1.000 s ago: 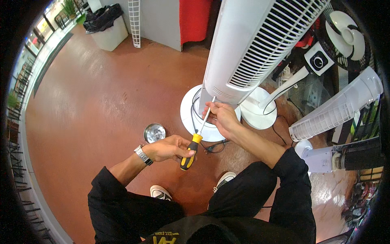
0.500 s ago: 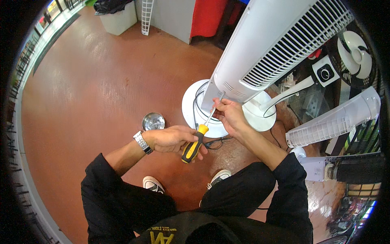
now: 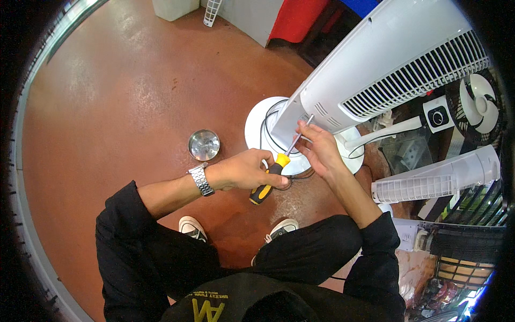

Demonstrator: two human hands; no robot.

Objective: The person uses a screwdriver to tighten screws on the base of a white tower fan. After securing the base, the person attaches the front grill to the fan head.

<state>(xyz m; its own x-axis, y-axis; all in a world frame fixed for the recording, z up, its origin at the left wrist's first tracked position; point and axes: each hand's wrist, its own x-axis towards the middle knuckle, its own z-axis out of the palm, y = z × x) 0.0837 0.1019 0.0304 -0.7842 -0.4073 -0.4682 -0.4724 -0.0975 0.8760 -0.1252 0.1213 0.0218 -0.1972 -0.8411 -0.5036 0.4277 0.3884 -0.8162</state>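
Observation:
A screwdriver (image 3: 261,193) with a yellow and black handle slants up toward a white tower fan (image 3: 343,75). My left hand (image 3: 244,169), below a metal-banded watch, is closed round the handle, with the thumb stretched along its side. Near the tip, the fingers of my right hand (image 3: 322,149) pinch the metal shaft. That tip is at the lower housing of the fan, beside the small vent slots; whether it sits in a screw I cannot tell. The fan stands on a round white base (image 3: 256,126) with a black cord lying over it.
A round metal bowl (image 3: 204,145) holding small bits sits on the red-brown floor left of the base. On the right are a white pedestal fan (image 3: 437,114), a detached white fan cover (image 3: 440,174) and other fan parts. A white bin (image 3: 174,8) stands at the far edge.
The view has swung, so the tower fan and bowl sit differently in it. My left hand has turned on the handle, its thumb now extended. My right fingers still hold the shaft.

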